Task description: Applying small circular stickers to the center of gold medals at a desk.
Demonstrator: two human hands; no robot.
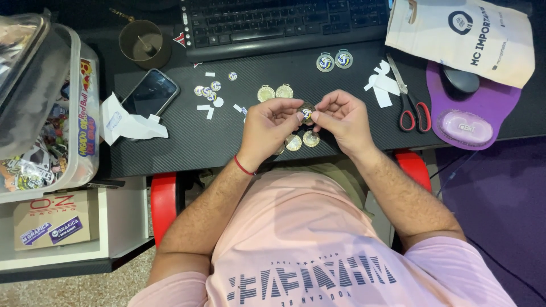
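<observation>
Black desk [182, 145], both hands' fingers [296, 115] pinching medal [306, 113]

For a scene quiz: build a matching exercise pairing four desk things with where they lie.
Things:
1. scissors
2. phone
3. medal with ball sticker
4. mouse

Places:
A. on the purple pad
B. between the fingertips of both hands
C. left of the loose round stickers
D. between the white paper scraps and the purple pad

Pairs: 1-D, 2-C, 3-B, 4-A
</observation>
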